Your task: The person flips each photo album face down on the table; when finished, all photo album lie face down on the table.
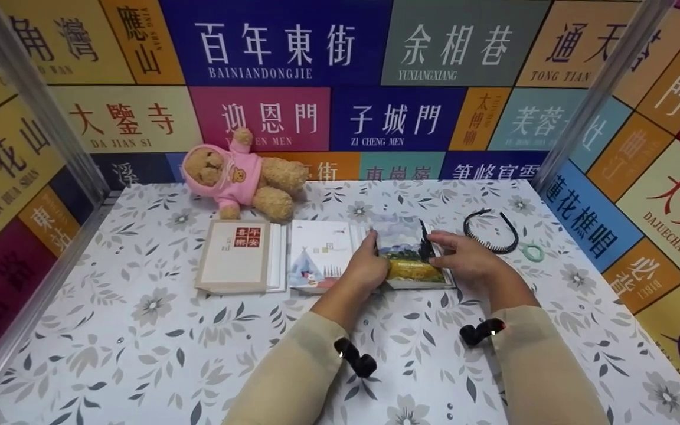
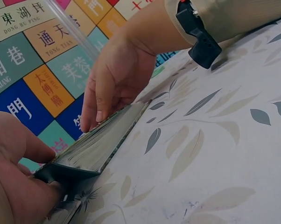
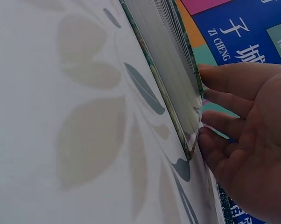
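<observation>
A thick book with a painted landscape cover (image 1: 408, 245) lies on the table, its page block (image 2: 96, 147) visible in the left wrist view. My left hand (image 1: 365, 267) grips its left side, with the thumb lying along the cover. At the opposite edge, my right hand (image 1: 468, 258) touches the book with extended fingers. The right wrist view shows these fingers (image 3: 224, 100) against the book's edge. Just left of it is a white book with a tent picture (image 1: 316, 254), partly behind my left hand and forearm. Farther left sits a cream book with red squares (image 1: 236, 260).
A teddy bear in a pink hoodie (image 1: 239, 171) lies behind the books. Right of my right hand are a black headband (image 1: 508, 242) and a green ring (image 1: 532, 253). Printed panels (image 1: 281, 118) enclose the floral-patterned tabletop (image 1: 157, 348).
</observation>
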### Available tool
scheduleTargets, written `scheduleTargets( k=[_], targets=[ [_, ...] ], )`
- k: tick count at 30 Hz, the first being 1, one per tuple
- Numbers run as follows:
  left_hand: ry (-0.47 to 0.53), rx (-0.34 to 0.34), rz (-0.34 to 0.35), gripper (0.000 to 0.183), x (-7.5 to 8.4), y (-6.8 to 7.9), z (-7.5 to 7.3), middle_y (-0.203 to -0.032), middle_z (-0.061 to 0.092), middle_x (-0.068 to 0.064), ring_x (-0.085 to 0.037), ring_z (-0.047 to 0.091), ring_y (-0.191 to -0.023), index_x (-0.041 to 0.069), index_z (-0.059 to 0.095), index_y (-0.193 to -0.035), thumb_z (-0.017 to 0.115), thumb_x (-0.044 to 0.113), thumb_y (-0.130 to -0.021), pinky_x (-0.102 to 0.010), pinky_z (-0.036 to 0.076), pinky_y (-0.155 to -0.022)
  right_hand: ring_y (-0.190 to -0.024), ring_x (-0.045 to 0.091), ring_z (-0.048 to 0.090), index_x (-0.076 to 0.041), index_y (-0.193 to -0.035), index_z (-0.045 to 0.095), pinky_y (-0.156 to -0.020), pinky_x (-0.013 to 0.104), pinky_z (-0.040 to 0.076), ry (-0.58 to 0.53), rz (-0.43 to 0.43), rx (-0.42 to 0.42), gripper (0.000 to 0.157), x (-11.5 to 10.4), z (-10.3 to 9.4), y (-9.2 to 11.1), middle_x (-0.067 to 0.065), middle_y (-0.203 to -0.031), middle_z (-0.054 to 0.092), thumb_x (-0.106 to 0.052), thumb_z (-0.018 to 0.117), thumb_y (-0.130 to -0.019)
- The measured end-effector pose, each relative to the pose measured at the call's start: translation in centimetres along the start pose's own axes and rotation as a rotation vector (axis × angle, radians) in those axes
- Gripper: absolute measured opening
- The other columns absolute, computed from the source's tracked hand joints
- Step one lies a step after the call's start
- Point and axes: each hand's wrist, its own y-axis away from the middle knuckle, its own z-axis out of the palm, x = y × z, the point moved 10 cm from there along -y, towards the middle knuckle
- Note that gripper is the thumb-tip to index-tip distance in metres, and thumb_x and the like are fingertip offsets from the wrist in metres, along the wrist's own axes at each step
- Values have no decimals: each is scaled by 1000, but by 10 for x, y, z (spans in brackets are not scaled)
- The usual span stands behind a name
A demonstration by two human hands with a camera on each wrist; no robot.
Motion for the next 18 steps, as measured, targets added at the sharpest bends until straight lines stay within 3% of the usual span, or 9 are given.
scheduleTargets(
  k=[2,3,4,6,9,11,13,18],
  targets=[
    [38,3,-1,95,1,1,0,-175,36,-10,-18,39,-155,17,27,-171,55,-6,-83,-30,46,-114,-165,42,21,-18,-163,47,-136,61,12,40,-32,6,70,-4,-1,0,3,-180,25,-26,75,-99],
    [63,4,-4,96,2,1,-1,-175,37,-9,-19,52,-142,19,27,-171,57,-5,-83,-28,52,-99,-165,43,23,-17,-163,46,-135,61,13,54,-43,12,70,-5,-1,-1,5,-179,26,-27,75,-100],
    [97,3,-12,96,3,2,0,-174,38,-7,-21,60,-126,21,28,-171,58,-4,-84,-28,53,-83,-165,43,23,-16,-164,45,-135,61,15,55,-49,14,70,-7,-1,-1,7,-179,27,-28,74,-101],
    [150,7,-13,94,6,3,-1,-173,41,-5,-17,57,-110,26,32,-170,62,1,-85,-25,48,-69,-164,44,24,-15,-165,43,-135,60,19,57,-63,15,71,-11,1,-1,12,-178,29,-32,73,-102],
    [230,14,-15,86,11,4,-4,-167,47,-3,-22,60,-102,33,40,-166,65,10,-87,-31,53,-74,-165,43,23,-15,-166,41,-135,59,22,41,-67,11,75,-17,6,0,15,-176,31,-41,72,-102],
    [302,13,-7,77,15,4,-6,-162,53,-3,-21,61,-123,33,47,-163,66,16,-90,-35,56,-93,-165,43,24,-14,-166,40,-134,58,24,38,-79,7,79,-23,10,0,18,-175,31,-47,72,-102],
    [379,12,-13,68,16,4,-7,-154,60,0,-20,65,-121,35,53,-158,66,20,-94,-36,55,-97,-164,43,27,-14,-167,39,-132,57,29,23,-79,4,83,-27,13,0,20,-175,33,-50,73,-100],
    [495,13,-29,56,12,1,-10,-118,70,3,-9,64,-87,36,59,-153,66,27,-99,-26,54,-77,-159,44,35,-17,-165,43,-124,57,43,34,-61,25,82,-35,17,2,21,-174,35,-53,74,-98]
  ],
)
